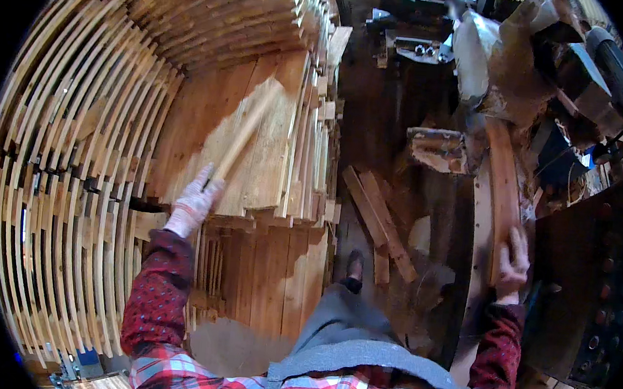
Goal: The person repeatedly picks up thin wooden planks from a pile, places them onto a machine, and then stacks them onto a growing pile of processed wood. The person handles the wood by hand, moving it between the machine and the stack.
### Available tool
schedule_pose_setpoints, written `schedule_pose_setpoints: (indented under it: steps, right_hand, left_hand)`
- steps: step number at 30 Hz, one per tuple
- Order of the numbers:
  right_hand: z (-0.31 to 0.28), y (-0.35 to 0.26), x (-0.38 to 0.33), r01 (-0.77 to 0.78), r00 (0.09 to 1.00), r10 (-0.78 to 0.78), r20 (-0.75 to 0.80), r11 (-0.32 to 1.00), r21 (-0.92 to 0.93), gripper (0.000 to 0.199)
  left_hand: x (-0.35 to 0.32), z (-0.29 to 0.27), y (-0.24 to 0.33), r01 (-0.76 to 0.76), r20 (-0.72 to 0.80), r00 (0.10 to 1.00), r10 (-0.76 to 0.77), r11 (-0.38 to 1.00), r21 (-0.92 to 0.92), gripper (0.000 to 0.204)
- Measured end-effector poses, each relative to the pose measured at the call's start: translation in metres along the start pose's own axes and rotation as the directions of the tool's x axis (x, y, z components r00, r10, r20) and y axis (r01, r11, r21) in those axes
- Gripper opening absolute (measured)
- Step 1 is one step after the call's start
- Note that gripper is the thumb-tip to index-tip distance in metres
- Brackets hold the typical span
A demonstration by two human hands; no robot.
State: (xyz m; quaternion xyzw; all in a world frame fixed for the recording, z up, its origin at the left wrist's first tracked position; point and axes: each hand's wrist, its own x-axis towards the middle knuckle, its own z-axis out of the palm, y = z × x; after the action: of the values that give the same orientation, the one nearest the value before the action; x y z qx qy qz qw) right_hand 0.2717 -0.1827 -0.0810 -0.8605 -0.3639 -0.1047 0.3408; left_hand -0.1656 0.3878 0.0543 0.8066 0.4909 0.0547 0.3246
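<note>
Stacks of pale wooden slats (74, 139) fill the left, where the gloved left hand (195, 204) grips a pale stick (243, 134); the right hand (514, 265) clasps a reddish board (504, 184).

The gloved left hand (194, 203) gripped a wooden stick (243, 139) over stacked planks (285, 163); the bare right hand (515, 262) held a reddish board (504, 180).

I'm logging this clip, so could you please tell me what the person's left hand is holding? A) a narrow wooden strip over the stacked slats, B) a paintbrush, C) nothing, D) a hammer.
A: the gloved left hand grips one end of a narrow wooden strip, which extends out over the stack of slats.
</note>
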Motion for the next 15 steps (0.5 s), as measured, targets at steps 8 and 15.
schedule_pose_setpoints:
  steps: [8,15]
  right_hand:
    - [0.016,-0.156,0.019,0.059,0.972,-0.115,0.203,0.963,0.264,0.076]
    - [-0.082,-0.206,-0.145,-0.106,0.955,-0.003,0.295,0.931,0.35,0.086]
  left_hand:
    - [-0.104,0.077,0.114,0.0,0.028,0.975,0.219,0.125,-0.992,0.088]
    - [-0.202,0.271,0.222,0.112,0.169,0.893,0.417,0.158,-0.981,0.092]
